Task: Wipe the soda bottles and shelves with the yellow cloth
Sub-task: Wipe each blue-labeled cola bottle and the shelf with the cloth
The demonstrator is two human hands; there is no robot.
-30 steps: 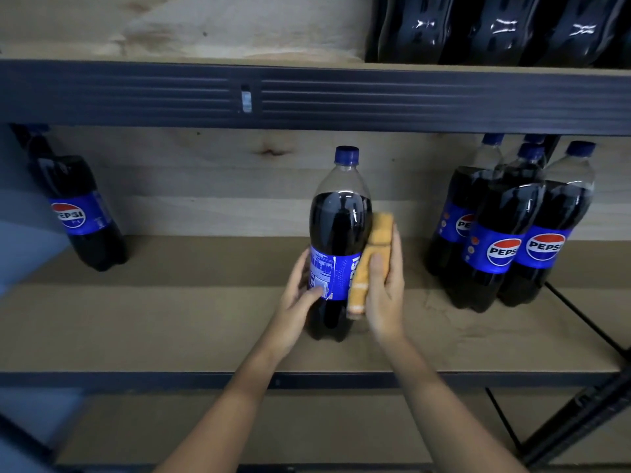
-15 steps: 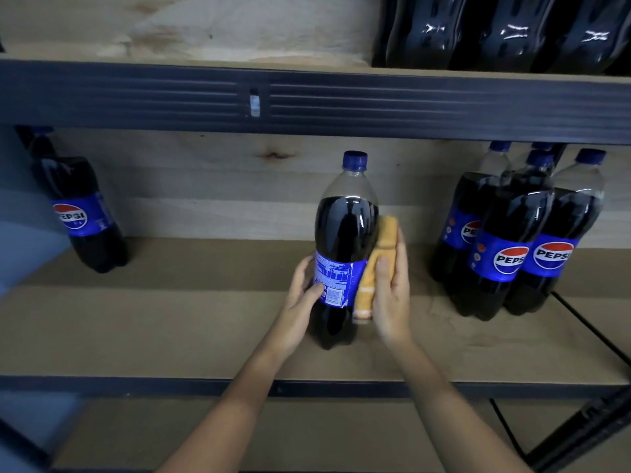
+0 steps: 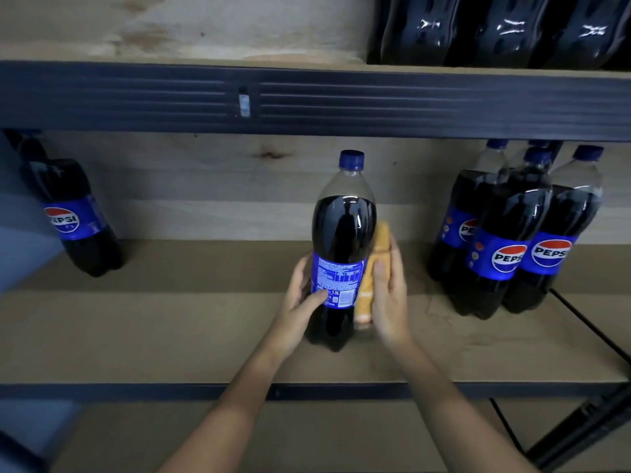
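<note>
A dark soda bottle point(image 3: 343, 233) with a blue cap and blue label stands upright in the middle of the brown shelf board point(image 3: 170, 329). My left hand point(image 3: 300, 302) grips its lower left side, thumb on the label. My right hand point(image 3: 389, 295) presses the folded yellow cloth point(image 3: 372, 274) flat against the bottle's right side, thumb on the cloth's near face.
A group of several Pepsi bottles point(image 3: 512, 240) stands at the right of the shelf, and one bottle point(image 3: 71, 216) at the far left. A dark metal beam point(image 3: 307, 97) runs overhead with more bottles point(image 3: 495, 29) above it. A lower shelf point(image 3: 307, 438) lies below.
The bottle has turned so its printed back label faces me more. My right hand and the cloth have slid a little down its right side.
</note>
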